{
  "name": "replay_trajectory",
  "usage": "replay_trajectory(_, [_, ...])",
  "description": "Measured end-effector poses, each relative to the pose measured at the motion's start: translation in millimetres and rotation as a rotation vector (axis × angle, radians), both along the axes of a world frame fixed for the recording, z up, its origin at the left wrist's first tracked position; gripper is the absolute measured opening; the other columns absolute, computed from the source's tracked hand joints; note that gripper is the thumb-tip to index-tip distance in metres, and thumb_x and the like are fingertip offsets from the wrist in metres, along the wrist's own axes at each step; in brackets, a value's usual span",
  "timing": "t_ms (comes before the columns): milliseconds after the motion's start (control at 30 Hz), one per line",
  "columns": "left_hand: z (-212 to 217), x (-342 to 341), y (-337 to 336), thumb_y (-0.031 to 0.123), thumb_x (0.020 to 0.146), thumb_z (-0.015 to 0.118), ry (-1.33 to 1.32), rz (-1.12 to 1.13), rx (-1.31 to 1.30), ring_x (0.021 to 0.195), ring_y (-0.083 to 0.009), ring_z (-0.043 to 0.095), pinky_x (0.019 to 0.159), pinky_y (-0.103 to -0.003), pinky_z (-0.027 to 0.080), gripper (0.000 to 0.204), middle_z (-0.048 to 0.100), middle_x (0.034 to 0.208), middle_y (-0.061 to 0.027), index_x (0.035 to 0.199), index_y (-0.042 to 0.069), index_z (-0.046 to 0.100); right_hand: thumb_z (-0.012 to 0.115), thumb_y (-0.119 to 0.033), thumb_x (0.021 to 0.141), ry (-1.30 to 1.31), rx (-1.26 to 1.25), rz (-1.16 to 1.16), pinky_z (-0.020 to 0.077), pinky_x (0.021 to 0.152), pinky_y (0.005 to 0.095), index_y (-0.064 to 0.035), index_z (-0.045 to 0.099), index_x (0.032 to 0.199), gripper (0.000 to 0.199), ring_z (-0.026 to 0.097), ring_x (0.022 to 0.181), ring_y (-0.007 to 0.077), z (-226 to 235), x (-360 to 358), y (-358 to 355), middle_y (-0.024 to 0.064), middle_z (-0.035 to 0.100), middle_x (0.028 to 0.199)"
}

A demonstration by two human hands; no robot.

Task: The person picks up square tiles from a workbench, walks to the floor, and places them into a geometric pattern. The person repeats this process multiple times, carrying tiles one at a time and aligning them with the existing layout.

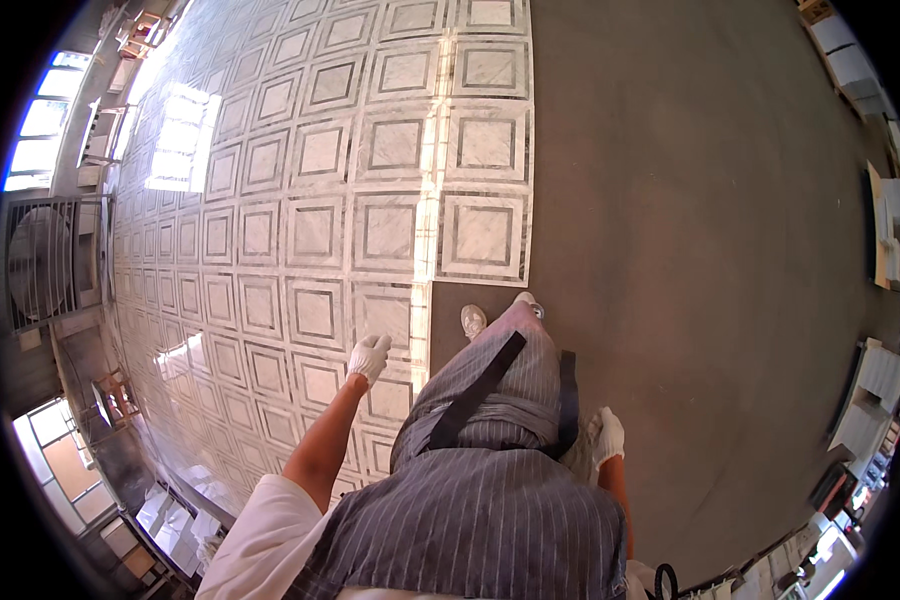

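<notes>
My left hand [370, 358], in a white knitted glove, hangs out over the patterned marble tiles [384, 232]. Its fingers are loosely bent, and nothing shows in them. Low by my right side, over the dark floor [690, 250], is my right hand [607, 437], gloved the same way. Its fingers are slack and a little apart, with no object visible in them. I wear a dark pinstriped apron [480, 515] with black straps [478, 388]. My light shoes [473, 320] stand on the dark floor beside the tiles' stepped edge.
Laid tiles with grey square frames spread far to the left and ahead. Along the right rim are stacks of pale slabs [873, 395] and a wooden-edged stack [882, 225]. Windows [45, 130], a barred opening [55, 262] and a wooden stand [117, 393] line the left wall.
</notes>
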State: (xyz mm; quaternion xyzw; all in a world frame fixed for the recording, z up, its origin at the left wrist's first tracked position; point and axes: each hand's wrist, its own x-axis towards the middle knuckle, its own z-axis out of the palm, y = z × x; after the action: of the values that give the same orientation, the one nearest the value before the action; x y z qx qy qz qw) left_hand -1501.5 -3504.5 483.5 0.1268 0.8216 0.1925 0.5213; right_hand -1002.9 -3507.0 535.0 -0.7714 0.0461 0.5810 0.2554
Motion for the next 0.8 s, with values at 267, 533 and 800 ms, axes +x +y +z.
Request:
replay_trajectory(267, [-16,65,102,0.03,0.087,0.058,0.009,-0.129,-0.001,0.061,-0.0135,0.056,0.055,-0.03,0.046,0.037,0.06,0.073,-0.0054,0.098,-0.004,0.065,0.055,-0.027,0.089,0.0,-0.064,0.077,0.0348,0.043,0.025,-0.0074,0.057,0.097,0.021,0.048,0.053,0.0126,-51,71,59,-0.0006,0.055,0.073])
replay_trajectory(533, [-93,174,247,0.027,0.084,0.061,-0.126,-0.845,-0.056,0.063,-0.0206,0.061,0.055,-0.036,0.051,0.029,0.064,0.075,-0.0106,0.091,0.0,0.064,0.055,-0.03,0.088,-0.546,0.34,0.784,0.0521,0.065,0.0369,-0.0059,0.064,0.098,0.027,0.066,0.075,0.0269,-135,217,284,0.012,0.067,0.09])
replay_trajectory(800, [-62,367,583,0.024,0.087,0.053,-0.129,-0.464,0.318,0.064,-0.0211,0.061,0.05,-0.033,0.05,0.029,0.063,0.079,-0.01,0.098,-0.001,0.063,0.053,-0.009,0.082,-0.665,1.345,1.096,0.0485,0.082,0.042,-0.0077,0.059,0.112,0.03,0.061,0.091,0.0325,181,125,554,0.0136,0.064,0.1])
